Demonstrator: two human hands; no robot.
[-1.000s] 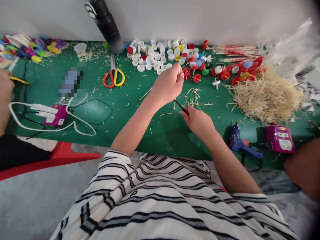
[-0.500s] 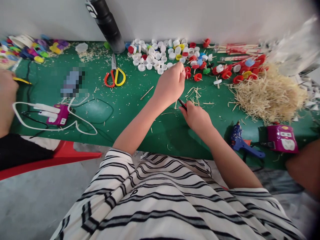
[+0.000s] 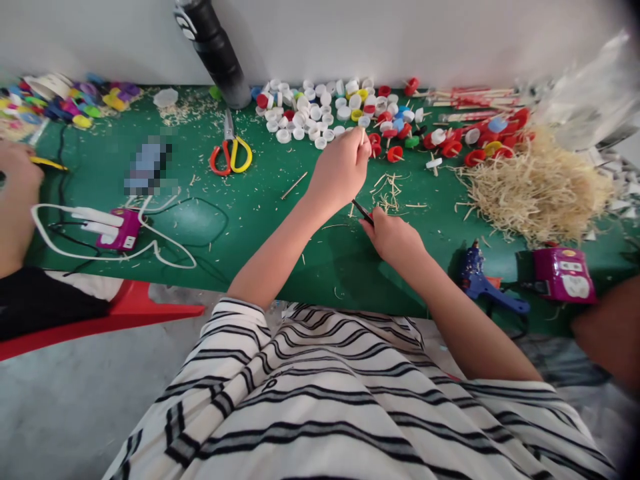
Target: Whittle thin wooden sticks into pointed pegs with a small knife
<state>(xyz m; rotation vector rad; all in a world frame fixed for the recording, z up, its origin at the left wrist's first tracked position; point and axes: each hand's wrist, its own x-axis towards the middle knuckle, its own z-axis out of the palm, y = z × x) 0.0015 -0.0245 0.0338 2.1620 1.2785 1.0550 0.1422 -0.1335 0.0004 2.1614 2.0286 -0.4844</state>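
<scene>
My left hand [image 3: 341, 168] is raised over the green table [image 3: 260, 207], its fingers pinched round a thin wooden stick whose tip shows above the fingertips. My right hand [image 3: 395, 235] rests lower, just to the right, closed round a small black-bladed tool [image 3: 362, 211] with a red handle end; the blade points up-left toward my left hand. Loose wooden slivers [image 3: 387, 190] lie on the table just beyond both hands.
Bottle caps [image 3: 320, 110] in white, red and other colours spread along the back. Red-and-yellow scissors [image 3: 230, 150], a black bottle [image 3: 213, 47], a wood-shaving heap [image 3: 537, 190], a blue glue gun [image 3: 483, 280] and purple sockets [image 3: 563, 273] lie around. Other people's arms [image 3: 15, 200] show at both sides.
My right hand has moved slightly up toward my left hand with the tool. The left hand has shifted only a little, keeping its pinch on the stick.
</scene>
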